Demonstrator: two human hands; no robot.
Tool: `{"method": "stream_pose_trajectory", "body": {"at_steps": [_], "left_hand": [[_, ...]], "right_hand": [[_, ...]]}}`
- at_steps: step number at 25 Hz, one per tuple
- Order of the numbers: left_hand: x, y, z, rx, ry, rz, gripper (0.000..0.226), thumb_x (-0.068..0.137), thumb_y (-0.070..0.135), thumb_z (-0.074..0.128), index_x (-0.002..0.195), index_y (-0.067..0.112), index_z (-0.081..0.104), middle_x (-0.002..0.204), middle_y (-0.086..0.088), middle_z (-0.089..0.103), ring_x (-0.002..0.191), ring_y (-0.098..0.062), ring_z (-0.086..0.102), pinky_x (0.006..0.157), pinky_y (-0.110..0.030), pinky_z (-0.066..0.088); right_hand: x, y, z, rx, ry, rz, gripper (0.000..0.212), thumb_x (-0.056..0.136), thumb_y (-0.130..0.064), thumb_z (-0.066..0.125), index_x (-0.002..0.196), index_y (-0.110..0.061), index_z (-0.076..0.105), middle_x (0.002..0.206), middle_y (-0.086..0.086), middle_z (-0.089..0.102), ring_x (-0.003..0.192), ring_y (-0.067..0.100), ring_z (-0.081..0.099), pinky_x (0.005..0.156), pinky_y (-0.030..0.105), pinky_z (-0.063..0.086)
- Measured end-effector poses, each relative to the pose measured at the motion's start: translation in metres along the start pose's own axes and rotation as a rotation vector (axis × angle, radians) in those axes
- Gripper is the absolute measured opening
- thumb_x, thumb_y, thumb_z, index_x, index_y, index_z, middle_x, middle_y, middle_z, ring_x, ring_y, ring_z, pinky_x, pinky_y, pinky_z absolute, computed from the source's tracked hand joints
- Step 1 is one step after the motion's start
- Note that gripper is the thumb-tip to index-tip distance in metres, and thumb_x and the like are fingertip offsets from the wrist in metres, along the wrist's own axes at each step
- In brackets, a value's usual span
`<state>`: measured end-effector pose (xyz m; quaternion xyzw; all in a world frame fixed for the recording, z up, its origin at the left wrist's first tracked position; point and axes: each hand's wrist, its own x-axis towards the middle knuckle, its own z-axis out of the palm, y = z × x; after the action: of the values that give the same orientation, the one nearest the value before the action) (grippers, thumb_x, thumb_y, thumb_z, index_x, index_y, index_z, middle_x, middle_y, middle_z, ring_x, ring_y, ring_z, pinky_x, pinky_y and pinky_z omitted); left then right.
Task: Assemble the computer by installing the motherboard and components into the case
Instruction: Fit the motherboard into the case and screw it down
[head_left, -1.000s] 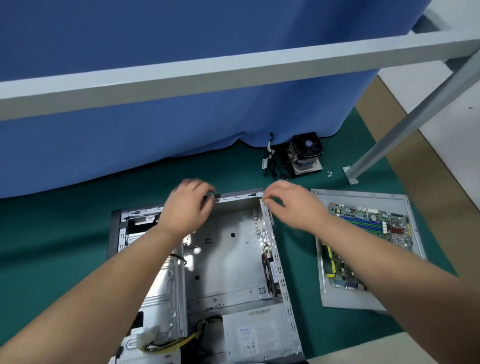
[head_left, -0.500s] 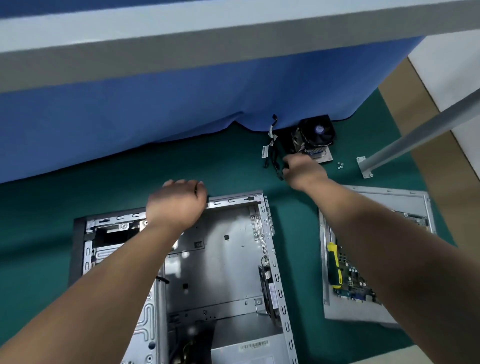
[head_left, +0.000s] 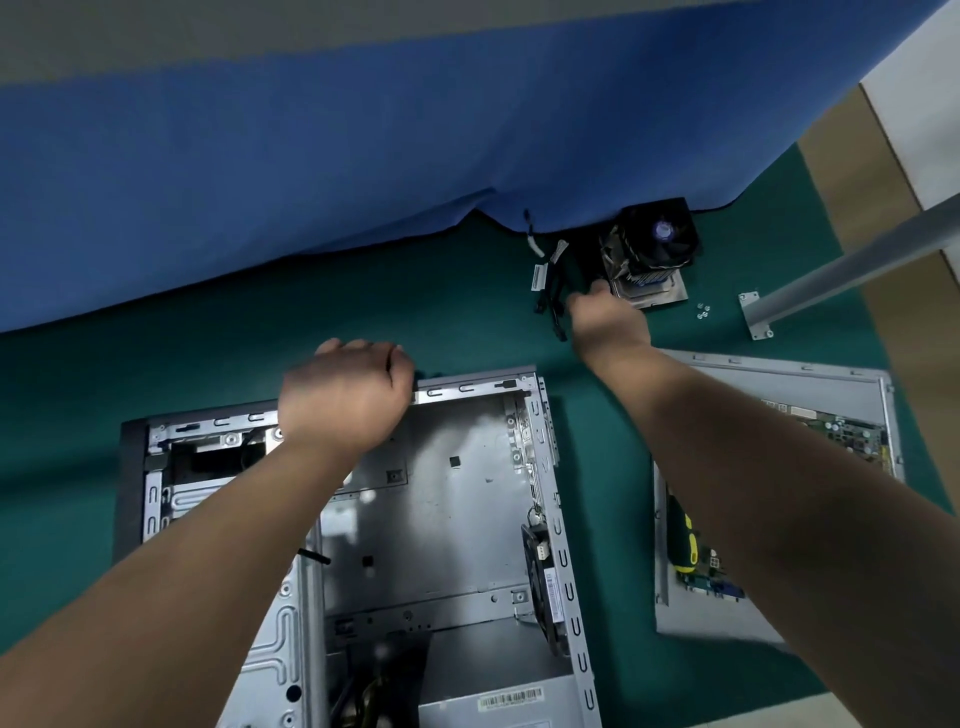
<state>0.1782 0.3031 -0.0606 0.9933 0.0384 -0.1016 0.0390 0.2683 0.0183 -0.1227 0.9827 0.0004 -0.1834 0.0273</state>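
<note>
On the green counter (head_left: 415, 312) the open case (head_left: 447, 499) lies flat, long axis running 12 to 6. The left hand (head_left: 343, 395) curls over its far rim; the right hand (head_left: 608, 319) reaches the cables (head_left: 548, 280) by the fan cooler (head_left: 652, 249) at 1 o'clock, its fingers hidden. The motherboard (head_left: 831, 434) lies at 3.

Our right arm hides most of the motherboard (head_left: 852, 434). The case (head_left: 452, 499) runs off the bottom edge. We cannot tell what the right hand's (head_left: 609, 321) fingers hold.
</note>
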Motion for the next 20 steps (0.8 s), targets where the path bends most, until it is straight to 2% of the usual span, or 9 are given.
{"method": "stream_pose_trajectory", "body": {"at_steps": [4,7,9,12,14,17,18,20], "left_hand": [[0.0,-0.001,0.003,0.008,0.023,0.009,0.045,0.102,0.04,0.028,0.093,0.024,0.069,0.099,0.0,0.068,0.107,-0.026,0.058,0.066,-0.031,0.036],[0.0,-0.002,0.003,0.021,0.034,0.02,0.044,0.1,0.041,0.028,0.087,0.025,0.067,0.095,0.001,0.068,0.103,-0.025,0.059,0.064,-0.031,0.032],[-0.001,-0.002,0.004,0.013,0.053,0.037,0.042,0.099,0.041,0.029,0.085,0.025,0.065,0.093,0.001,0.067,0.1,-0.025,0.058,0.064,-0.031,0.031],[-0.001,-0.003,-0.001,-0.075,0.03,0.054,0.036,0.1,0.043,0.033,0.094,0.028,0.065,0.101,0.002,0.069,0.106,-0.024,0.057,0.068,-0.033,0.036],[-0.004,-0.008,-0.007,-0.194,0.008,0.095,0.031,0.101,0.045,0.041,0.115,0.032,0.066,0.119,0.001,0.069,0.12,-0.024,0.056,0.085,-0.038,0.043],[-0.021,-0.012,-0.021,-0.468,0.037,0.223,0.049,0.098,0.047,0.055,0.143,0.028,0.056,0.145,-0.006,0.058,0.142,-0.023,0.045,0.113,-0.043,0.036],[-0.034,-0.01,-0.024,-0.623,0.056,0.262,0.055,0.096,0.047,0.058,0.147,0.028,0.053,0.149,-0.006,0.055,0.145,-0.022,0.042,0.118,-0.043,0.034],[-0.069,-0.004,-0.024,-0.926,0.089,0.299,0.052,0.098,0.041,0.063,0.148,0.037,0.051,0.147,0.005,0.058,0.142,-0.014,0.047,0.118,-0.04,0.037]], "right_hand": [[-0.006,0.002,-0.006,0.01,0.029,-0.017,0.032,0.089,-0.001,0.052,0.113,-0.02,0.062,0.113,0.014,0.052,0.092,0.039,0.064,0.069,0.036,0.046],[-0.02,0.006,-0.013,0.032,0.125,-0.034,0.027,0.09,-0.01,0.058,0.113,-0.023,0.066,0.114,0.013,0.057,0.099,0.037,0.061,0.072,0.033,0.043],[-0.038,0.009,-0.022,0.171,0.182,-0.027,0.024,0.092,-0.014,0.057,0.112,-0.022,0.068,0.118,0.013,0.057,0.101,0.036,0.059,0.079,0.035,0.048],[-0.08,0.01,-0.046,0.556,0.242,-0.035,0.023,0.094,-0.011,0.057,0.11,-0.02,0.071,0.115,0.01,0.059,0.09,0.033,0.065,0.085,0.038,0.054],[-0.118,0.004,-0.061,0.882,0.282,-0.039,0.022,0.095,-0.004,0.059,0.109,-0.016,0.072,0.108,0.006,0.065,0.085,0.027,0.069,0.085,0.035,0.055],[-0.17,-0.016,-0.072,1.327,0.149,0.03,0.021,0.099,0.003,0.057,0.11,-0.013,0.066,0.104,0.002,0.067,0.073,0.012,0.069,0.071,0.02,0.054],[-0.185,-0.023,-0.072,1.395,0.099,0.061,0.019,0.099,0.003,0.057,0.112,-0.01,0.065,0.106,0.004,0.067,0.071,0.01,0.068,0.068,0.019,0.054],[-0.214,-0.035,-0.067,1.446,0.028,0.105,0.018,0.099,0.002,0.059,0.115,-0.005,0.064,0.111,0.009,0.069,0.073,0.009,0.069,0.069,0.02,0.054]]}}
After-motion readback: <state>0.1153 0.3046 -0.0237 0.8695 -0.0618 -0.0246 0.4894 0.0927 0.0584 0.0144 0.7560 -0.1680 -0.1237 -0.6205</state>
